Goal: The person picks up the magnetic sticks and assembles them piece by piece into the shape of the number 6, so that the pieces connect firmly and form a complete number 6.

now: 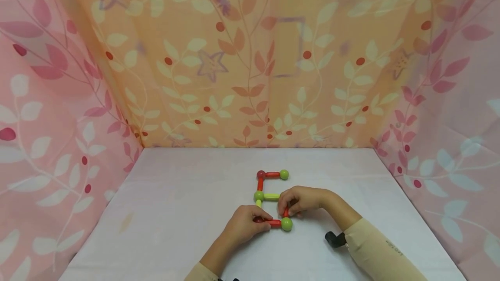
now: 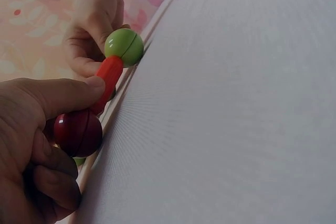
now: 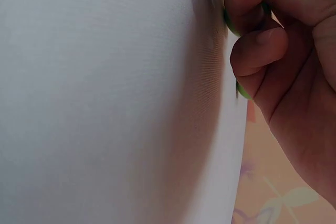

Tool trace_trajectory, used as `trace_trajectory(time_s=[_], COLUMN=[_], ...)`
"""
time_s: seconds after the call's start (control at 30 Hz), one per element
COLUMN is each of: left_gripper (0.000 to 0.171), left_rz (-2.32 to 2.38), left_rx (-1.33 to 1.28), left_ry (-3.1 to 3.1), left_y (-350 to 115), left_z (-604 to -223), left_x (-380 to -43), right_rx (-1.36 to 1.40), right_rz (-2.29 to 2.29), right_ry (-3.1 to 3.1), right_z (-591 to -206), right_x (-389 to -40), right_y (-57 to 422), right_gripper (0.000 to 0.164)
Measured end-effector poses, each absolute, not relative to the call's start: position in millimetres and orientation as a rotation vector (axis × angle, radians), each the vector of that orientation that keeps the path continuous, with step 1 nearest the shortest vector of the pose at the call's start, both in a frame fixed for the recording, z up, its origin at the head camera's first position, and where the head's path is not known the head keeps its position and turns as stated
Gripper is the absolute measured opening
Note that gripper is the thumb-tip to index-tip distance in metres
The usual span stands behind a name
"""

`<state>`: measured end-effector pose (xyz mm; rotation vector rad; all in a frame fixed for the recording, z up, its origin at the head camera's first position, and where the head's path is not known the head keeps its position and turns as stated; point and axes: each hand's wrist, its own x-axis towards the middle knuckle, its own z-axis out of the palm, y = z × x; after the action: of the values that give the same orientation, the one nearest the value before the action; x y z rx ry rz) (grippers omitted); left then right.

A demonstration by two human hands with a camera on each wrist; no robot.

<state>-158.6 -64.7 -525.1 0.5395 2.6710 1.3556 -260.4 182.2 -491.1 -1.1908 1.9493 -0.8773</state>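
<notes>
A figure of sticks and balls lies on the white table. Its top has a dark red ball (image 1: 261,174), a red stick (image 1: 272,174) and a green ball (image 1: 284,174). Mid-left, another green ball (image 1: 259,196) joins a yellow-green stick (image 1: 271,197). My left hand (image 1: 244,224) pinches the bottom red stick (image 2: 109,75), its fingers beside a dark red ball (image 2: 79,134). That stick meets the lower right green ball (image 1: 287,223). My right hand (image 1: 304,199) pinches an upright red stick (image 1: 286,212) above this ball; its fingers cover the stick's far end.
The white table (image 1: 175,211) spreads around the figure. Patterned cloth walls, an orange one (image 1: 242,99) at the back and pink ones at both sides, enclose it. A black wrist device (image 1: 335,240) sits by the right sleeve (image 1: 380,250).
</notes>
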Motion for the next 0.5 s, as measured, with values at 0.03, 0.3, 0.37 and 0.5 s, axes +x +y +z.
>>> trace_trajectory(time_s=[0.03, 0.3, 0.37, 0.5], left_gripper=[0.016, 0.017, 0.018, 0.018], left_rz=[1.350, 1.336, 1.338, 1.347], left_rx=[0.546, 0.525, 0.505, 0.484], left_ry=[2.679, 2.687, 2.675, 2.650], left_y=[-64.5, -63.4, -63.3, -63.6], left_z=[-525.2, -525.3, -524.6, -524.5], left_x=[-159.3, -160.4, -159.5, -158.8], right_rx=[-1.188, -1.168, -1.159, -1.154], right_rz=[-0.880, -0.888, -0.890, -0.892], right_ry=[1.945, 1.927, 1.929, 1.947], right_z=[-490.8, -487.4, -486.8, -486.6], right_x=[-260.6, -259.5, -257.9, -253.9], right_y=[182.6, 183.3, 183.2, 183.5], right_gripper=[0.023, 0.024, 0.025, 0.027])
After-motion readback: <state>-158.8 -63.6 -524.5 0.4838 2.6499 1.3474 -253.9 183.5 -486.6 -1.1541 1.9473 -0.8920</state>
